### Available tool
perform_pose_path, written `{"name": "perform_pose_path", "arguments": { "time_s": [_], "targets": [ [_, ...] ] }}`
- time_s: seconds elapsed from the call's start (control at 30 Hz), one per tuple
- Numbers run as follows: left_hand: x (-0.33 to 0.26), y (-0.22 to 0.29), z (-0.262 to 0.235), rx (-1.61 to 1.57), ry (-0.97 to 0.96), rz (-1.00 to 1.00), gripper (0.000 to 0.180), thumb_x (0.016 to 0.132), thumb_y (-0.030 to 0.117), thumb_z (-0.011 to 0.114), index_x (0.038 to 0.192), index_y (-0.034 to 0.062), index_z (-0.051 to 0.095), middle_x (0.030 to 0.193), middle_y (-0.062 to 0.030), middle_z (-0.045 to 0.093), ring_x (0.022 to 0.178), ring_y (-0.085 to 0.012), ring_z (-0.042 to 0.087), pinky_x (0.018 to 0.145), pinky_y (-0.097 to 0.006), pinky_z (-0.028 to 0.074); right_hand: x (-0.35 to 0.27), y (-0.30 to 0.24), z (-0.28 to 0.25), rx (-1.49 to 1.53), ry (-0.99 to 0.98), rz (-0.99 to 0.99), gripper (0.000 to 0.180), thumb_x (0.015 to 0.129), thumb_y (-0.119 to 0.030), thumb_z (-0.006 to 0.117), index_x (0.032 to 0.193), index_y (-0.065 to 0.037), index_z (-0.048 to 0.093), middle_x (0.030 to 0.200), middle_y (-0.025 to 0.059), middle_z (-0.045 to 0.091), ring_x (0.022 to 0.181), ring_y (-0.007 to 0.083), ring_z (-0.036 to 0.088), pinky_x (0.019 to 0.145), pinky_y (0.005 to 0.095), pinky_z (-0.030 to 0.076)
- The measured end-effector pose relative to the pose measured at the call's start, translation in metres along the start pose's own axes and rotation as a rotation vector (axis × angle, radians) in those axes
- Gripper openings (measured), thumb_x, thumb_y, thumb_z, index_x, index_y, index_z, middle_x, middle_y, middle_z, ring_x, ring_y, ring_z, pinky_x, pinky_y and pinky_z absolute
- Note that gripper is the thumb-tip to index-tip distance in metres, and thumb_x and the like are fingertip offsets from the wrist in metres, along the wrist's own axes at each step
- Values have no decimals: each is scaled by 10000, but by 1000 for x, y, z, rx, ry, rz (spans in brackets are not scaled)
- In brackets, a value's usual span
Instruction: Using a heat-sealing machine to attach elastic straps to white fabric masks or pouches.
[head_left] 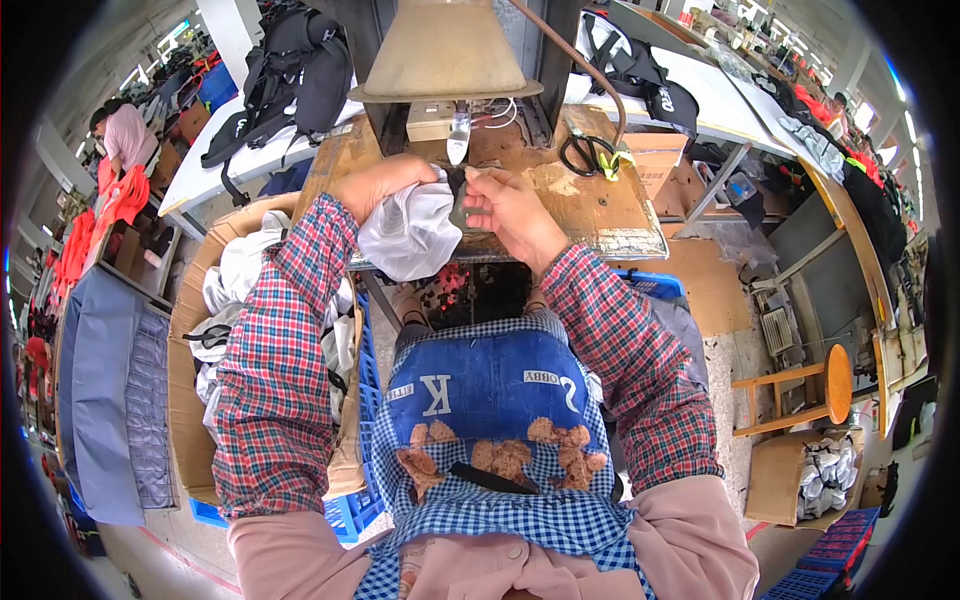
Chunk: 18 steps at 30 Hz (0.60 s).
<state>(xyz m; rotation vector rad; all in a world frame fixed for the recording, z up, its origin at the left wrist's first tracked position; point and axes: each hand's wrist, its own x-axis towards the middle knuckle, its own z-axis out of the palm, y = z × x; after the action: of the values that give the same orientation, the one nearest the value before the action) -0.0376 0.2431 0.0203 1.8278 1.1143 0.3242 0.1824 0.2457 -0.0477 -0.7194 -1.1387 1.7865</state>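
**White garment held at the worn wooden table**

White garment (410, 235) sits bunched at the near edge of the table (590, 205), and I see my left hand (378, 183) closed over its top, fingers (420, 172) curled into the cloth. My right hand (508, 208) pinches a dark strip of the same piece, fingers (478, 186) closed on it just below a metal tool tip (458, 135) under a beige lamp-like hood (443, 55). Black scissors (588, 153) lie further right on the table. A cardboard box (195, 300) of white garments stands to my left, beside a blue crate (365, 400).
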Motion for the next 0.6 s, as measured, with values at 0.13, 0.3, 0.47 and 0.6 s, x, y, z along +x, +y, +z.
{"name": "perform_pose_path", "arguments": {
  "time_s": [0.13,0.3,0.47,0.6],
  "targets": [
    [-4,25,4,198,31,27,248,862,7,633,1105,52,615,981,-51,609,921,-142,568,837,-268,466,3,-3,-2,16,9,-16,222,949,-299,653,985,-89,592,892,-23,593,832,96,584,699,276,498],
    [-9,14,0,161,71,185,246,872,19,634,1113,60,609,1014,-57,608,942,-157,574,863,-273,461,3,-7,2,10,5,-52,240,952,-291,639,993,-59,596,892,-6,553,832,112,560,663,277,504],
    [-6,-5,-7,248,98,319,247,861,38,657,1102,57,605,1006,-71,610,943,-179,583,861,-281,464,2,-11,0,45,17,-65,243,946,-305,652,995,-72,602,888,-15,573,820,105,576,674,272,504],
    [-21,-8,-6,508,141,411,257,854,52,677,1099,63,601,1020,-77,620,967,-224,603,862,-298,470,-9,-21,-5,-43,13,-56,341,947,-359,643,1070,-43,603,924,18,580,857,128,592,679,292,537]
  ]
}}
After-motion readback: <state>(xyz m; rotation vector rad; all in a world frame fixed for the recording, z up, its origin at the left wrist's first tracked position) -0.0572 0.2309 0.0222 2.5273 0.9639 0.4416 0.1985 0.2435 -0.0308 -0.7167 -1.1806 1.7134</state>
